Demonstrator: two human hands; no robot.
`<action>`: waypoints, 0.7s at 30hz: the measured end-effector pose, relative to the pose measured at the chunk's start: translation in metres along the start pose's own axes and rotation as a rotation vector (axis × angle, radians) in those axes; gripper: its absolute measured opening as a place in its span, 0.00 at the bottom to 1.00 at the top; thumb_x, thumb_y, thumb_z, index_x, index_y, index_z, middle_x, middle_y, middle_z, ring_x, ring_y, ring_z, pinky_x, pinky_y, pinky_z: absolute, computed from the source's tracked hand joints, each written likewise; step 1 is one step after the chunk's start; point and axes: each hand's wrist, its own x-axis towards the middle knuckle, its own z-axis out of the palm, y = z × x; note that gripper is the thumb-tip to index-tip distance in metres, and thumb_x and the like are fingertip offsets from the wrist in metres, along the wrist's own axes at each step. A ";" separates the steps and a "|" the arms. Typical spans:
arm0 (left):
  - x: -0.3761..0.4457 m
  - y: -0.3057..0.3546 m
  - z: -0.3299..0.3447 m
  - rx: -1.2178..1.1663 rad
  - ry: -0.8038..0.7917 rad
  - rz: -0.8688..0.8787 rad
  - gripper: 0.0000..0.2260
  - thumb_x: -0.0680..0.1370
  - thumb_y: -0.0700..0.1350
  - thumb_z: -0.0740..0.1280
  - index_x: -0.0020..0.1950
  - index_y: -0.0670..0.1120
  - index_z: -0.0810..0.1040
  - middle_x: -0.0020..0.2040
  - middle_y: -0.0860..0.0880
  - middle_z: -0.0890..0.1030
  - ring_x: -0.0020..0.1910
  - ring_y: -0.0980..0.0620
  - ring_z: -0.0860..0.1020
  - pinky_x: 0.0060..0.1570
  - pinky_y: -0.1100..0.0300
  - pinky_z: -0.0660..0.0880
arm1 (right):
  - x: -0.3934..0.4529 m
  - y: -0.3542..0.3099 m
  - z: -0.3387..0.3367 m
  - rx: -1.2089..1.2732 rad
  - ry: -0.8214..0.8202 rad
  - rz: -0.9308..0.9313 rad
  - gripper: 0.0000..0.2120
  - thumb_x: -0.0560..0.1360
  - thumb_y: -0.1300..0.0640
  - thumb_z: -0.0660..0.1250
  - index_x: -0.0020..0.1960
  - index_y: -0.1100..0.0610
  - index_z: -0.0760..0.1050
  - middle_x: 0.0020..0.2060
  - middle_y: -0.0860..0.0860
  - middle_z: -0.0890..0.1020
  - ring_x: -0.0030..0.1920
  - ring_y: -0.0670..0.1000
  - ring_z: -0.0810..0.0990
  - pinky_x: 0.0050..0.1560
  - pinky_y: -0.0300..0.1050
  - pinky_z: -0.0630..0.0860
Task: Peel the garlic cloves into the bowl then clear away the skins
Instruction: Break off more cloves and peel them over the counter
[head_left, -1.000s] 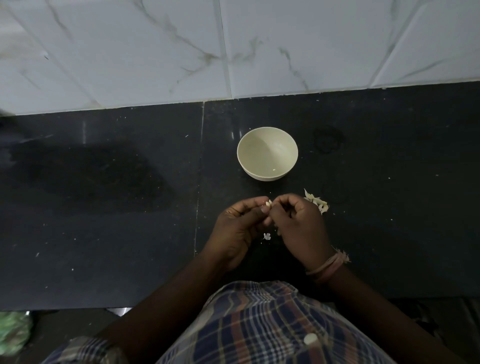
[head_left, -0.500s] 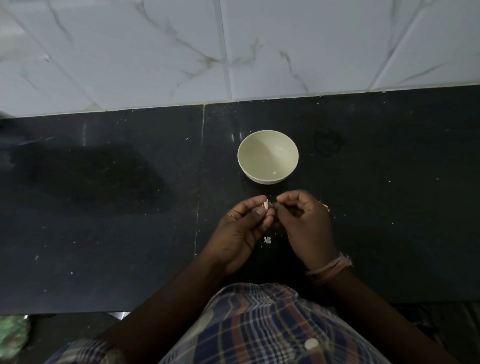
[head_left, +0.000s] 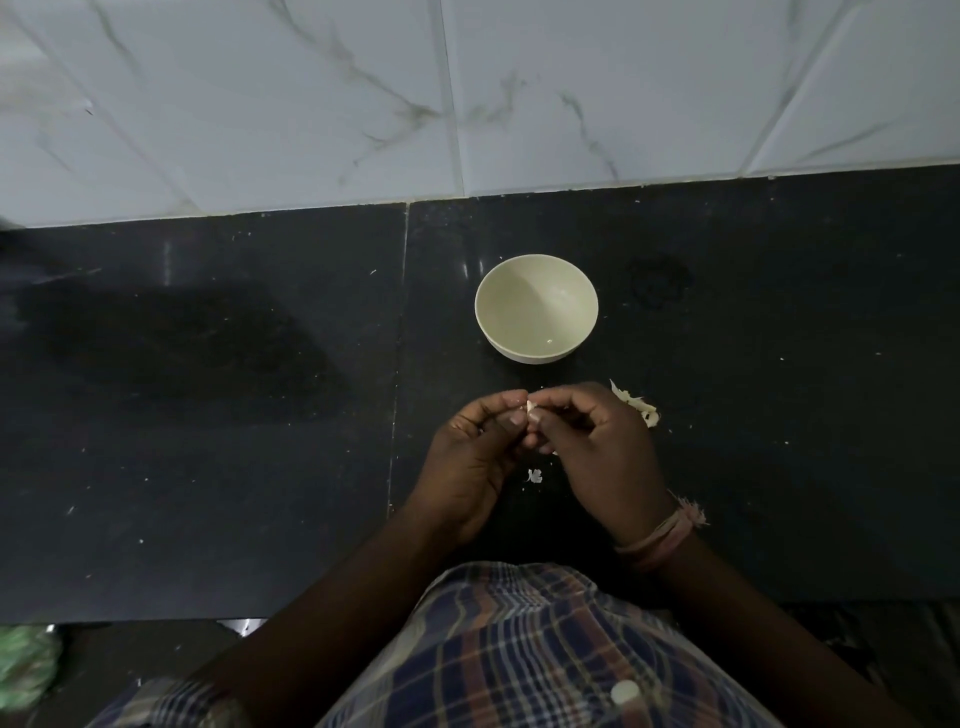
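Garlic is the matter in hand: one clove (head_left: 531, 406) sits pinched between the fingertips of both hands, held just above the dark surface (head_left: 208, 467) and a little nearer the person than the bowl (head_left: 536, 307). The left hand (head_left: 475, 457) curls its thumb and forefinger round the clove from one side; the right hand (head_left: 597, 457) meets it from the other, its fingertips bent in on the same pale scrap. Only a small pale bit of the clove shows between the fingers, so whether skin is on or half off cannot be told.

By my judgement this is the peeling step, not the clearing one. The bowl stands upright and looks almost bare inside, with only a small glint at the bottom that may be a clove or a bead of water; it is too small to tell. A little heap of skins (head_left: 636, 408) lies on the surface just beside the right hand, and a single flake (head_left: 534, 475) lies between the wrists.

The next move calls for a fingernail under the loose edge and a pull away from the clove, with the other hand gripping firmly enough that it does not slip. Then the bare clove has to be carried forward and dropped into the bowl, and the skin let fall with the heap.
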 end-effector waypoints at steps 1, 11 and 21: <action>0.000 0.000 0.000 0.024 0.005 0.017 0.09 0.77 0.34 0.67 0.57 0.38 0.80 0.47 0.40 0.84 0.42 0.50 0.83 0.45 0.60 0.82 | 0.000 -0.001 0.000 0.030 0.008 0.023 0.06 0.76 0.64 0.72 0.50 0.55 0.83 0.44 0.52 0.84 0.40 0.51 0.86 0.41 0.46 0.83; -0.004 0.000 0.005 0.181 -0.012 0.099 0.10 0.79 0.35 0.66 0.57 0.42 0.84 0.52 0.41 0.86 0.46 0.51 0.84 0.48 0.60 0.80 | 0.000 -0.009 -0.005 0.124 0.043 0.112 0.02 0.75 0.63 0.75 0.45 0.57 0.85 0.35 0.53 0.86 0.34 0.54 0.85 0.42 0.52 0.84; -0.007 0.004 0.008 0.050 -0.043 0.032 0.10 0.76 0.36 0.67 0.57 0.40 0.81 0.48 0.45 0.85 0.46 0.53 0.83 0.48 0.63 0.81 | -0.002 0.001 -0.005 -0.106 0.005 -0.049 0.03 0.77 0.59 0.71 0.48 0.52 0.82 0.42 0.46 0.84 0.41 0.48 0.83 0.44 0.49 0.81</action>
